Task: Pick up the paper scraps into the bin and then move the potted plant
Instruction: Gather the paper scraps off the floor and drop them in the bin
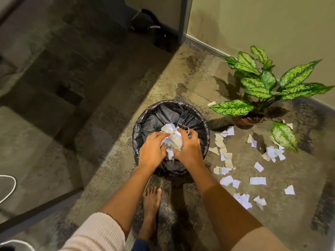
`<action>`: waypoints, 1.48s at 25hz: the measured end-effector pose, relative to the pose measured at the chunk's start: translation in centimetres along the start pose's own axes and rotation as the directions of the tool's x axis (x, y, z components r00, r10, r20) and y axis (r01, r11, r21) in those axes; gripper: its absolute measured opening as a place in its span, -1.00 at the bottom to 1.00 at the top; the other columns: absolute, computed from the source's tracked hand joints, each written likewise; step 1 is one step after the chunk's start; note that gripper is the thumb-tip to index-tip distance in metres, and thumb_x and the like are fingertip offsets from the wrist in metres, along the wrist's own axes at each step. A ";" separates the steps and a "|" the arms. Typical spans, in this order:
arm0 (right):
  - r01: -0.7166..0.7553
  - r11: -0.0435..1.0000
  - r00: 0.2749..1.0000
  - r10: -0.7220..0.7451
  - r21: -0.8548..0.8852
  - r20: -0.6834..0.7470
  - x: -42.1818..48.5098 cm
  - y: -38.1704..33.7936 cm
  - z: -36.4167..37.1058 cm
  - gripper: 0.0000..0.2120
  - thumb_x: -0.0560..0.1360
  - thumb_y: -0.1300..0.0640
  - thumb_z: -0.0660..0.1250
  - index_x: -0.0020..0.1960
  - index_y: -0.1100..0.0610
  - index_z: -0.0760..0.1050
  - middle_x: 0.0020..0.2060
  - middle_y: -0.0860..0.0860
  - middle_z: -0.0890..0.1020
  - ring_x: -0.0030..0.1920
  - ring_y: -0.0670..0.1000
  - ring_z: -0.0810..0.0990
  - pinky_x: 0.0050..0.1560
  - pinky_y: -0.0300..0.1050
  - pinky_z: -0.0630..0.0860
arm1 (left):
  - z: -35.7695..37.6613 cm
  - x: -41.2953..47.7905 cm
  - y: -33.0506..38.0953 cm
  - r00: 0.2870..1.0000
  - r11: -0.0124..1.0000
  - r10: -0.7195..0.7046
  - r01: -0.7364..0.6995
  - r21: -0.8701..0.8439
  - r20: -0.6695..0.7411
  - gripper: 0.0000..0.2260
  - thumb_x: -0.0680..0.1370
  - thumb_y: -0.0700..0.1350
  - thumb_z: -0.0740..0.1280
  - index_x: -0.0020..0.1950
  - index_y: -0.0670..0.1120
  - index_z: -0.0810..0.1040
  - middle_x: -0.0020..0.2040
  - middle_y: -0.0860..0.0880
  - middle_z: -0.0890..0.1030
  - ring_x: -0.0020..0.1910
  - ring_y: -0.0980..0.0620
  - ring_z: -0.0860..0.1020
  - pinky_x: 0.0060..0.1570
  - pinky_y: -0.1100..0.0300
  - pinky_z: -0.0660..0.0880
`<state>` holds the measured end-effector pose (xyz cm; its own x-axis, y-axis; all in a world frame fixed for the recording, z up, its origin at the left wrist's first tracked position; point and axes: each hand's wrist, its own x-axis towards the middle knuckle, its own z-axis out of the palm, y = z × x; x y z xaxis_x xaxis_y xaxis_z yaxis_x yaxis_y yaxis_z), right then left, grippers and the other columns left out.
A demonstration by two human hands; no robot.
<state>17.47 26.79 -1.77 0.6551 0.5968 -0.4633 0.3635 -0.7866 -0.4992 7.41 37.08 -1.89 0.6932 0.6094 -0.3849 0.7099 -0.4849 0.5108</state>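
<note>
Left hand (151, 151) and right hand (188, 151) meet over the bin (145, 115), each grip pinching one shared wad (172, 140) of scraps — held above the liner so it falls inside. More scraps (257, 180) litter the floor (199, 73) at three o'clock; the plant (261, 87) stands beyond, at two o'clock.

Both hands, left hand (151, 151) and right hand (188, 151), clutch a paper wad (173, 140) over the bin (150, 116); scraps (257, 180) litter the floor (181, 73) near the plant (262, 84).
</note>
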 end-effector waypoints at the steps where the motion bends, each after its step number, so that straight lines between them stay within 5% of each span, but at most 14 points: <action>1: 0.001 1.000 1.000 -0.001 0.009 0.017 -0.1 0.1 0.0 -0.32 0.38 0.17 0.45 0.42 -0.07 0.26 0.44 0.15 0.16 0.37 0.23 0.28 0.19 0.10 0.48 | 0.1 -0.1 0.1 1.000 1.000 -0.004 0.004 0.017 0.016 -0.58 0.53 -0.19 0.28 0.36 0.11 0.48 0.33 0.08 0.47 0.33 0.03 0.41 0.18 0.03 0.49; 6: 0.013 1.000 0.999 -0.013 -0.005 -0.051 -0.8 1.6 -1.1 -0.40 0.41 0.21 0.37 0.40 0.00 0.28 0.39 0.13 0.25 0.31 0.22 0.35 0.10 0.06 0.51 | 1.0 -0.7 2.1 0.999 0.997 0.007 -0.009 0.072 0.034 -0.57 0.54 -0.18 0.25 0.39 0.11 0.44 0.36 0.08 0.45 0.33 0.02 0.38 0.07 0.03 0.53; 12: -0.034 0.999 0.983 0.038 0.030 -0.178 -2.6 6.9 -3.9 -0.48 0.39 0.18 0.33 0.34 0.05 0.34 0.25 0.11 0.37 0.27 0.17 0.37 0.03 0.08 0.52 | 4.6 -2.2 8.0 0.982 0.978 0.191 -0.191 0.087 0.003 -0.69 0.54 -0.16 0.26 0.28 0.02 0.50 0.20 0.02 0.50 0.20 -0.03 0.44 0.02 0.04 0.51; 19: -0.146 0.982 0.944 0.173 0.117 -0.279 -5.9 18.2 -5.7 -0.47 0.36 0.23 0.36 0.32 0.10 0.41 0.22 0.15 0.44 0.19 0.20 0.44 0.03 0.06 0.53 | 13.7 -4.3 15.4 0.908 0.911 0.382 -0.401 0.094 0.173 -0.65 0.53 -0.13 0.28 0.32 0.00 0.45 0.20 -0.02 0.47 0.17 -0.04 0.44 0.10 0.02 0.50; 22: -0.257 0.963 0.930 0.271 0.086 -0.249 -7.3 24.4 -4.4 -0.48 0.38 0.14 0.43 0.31 0.04 0.40 0.22 0.13 0.44 0.19 0.18 0.47 0.02 -0.02 0.50 | 19.1 -4.5 16.4 0.891 0.902 0.346 -0.402 0.159 0.293 -0.55 0.51 -0.09 0.32 0.39 0.02 0.37 0.26 -0.04 0.41 0.26 -0.06 0.40 0.13 0.01 0.50; 28: -0.402 0.913 0.907 0.408 0.072 -0.109 -10.3 36.9 1.1 -0.41 0.38 0.08 0.45 0.35 0.03 0.32 0.32 0.12 0.40 0.36 0.18 0.32 0.37 0.02 0.22 | 31.0 -4.8 14.5 0.817 0.870 0.179 -0.392 0.300 0.548 -0.31 0.42 0.00 0.48 0.46 0.01 0.23 0.36 -0.12 0.29 0.34 -0.18 0.36 0.13 -0.09 0.52; 31: -0.463 0.886 0.886 0.464 0.028 -0.028 -11.6 42.6 4.4 -0.29 0.34 -0.03 0.49 0.40 -0.02 0.24 0.39 0.15 0.29 0.37 0.24 0.25 0.34 0.13 0.33 | 37.2 -6.0 13.2 0.801 0.856 0.125 -0.386 0.345 0.586 -0.14 0.36 0.07 0.53 0.52 0.02 0.12 0.44 -0.15 0.20 0.40 -0.22 0.29 0.16 -0.15 0.51; 37: -0.472 0.861 0.876 0.481 -0.189 0.005 -12.8 51.2 9.2 -0.05 0.26 -0.20 0.50 0.48 -0.11 0.05 0.52 0.20 -0.02 0.49 0.33 -0.02 0.36 0.33 0.26 | 46.7 -7.6 11.0 0.817 0.659 0.077 -0.471 0.586 0.571 0.33 0.16 0.31 0.57 0.53 0.06 -0.38 0.56 -0.23 -0.28 0.54 -0.35 -0.07 0.24 -0.29 0.36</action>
<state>21.62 -19.69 -28.11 0.7461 0.1451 -0.6499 0.1292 -0.9890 -0.0725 15.82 -2.18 -29.25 0.6923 0.1027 -0.7143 0.2139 -0.9745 0.0673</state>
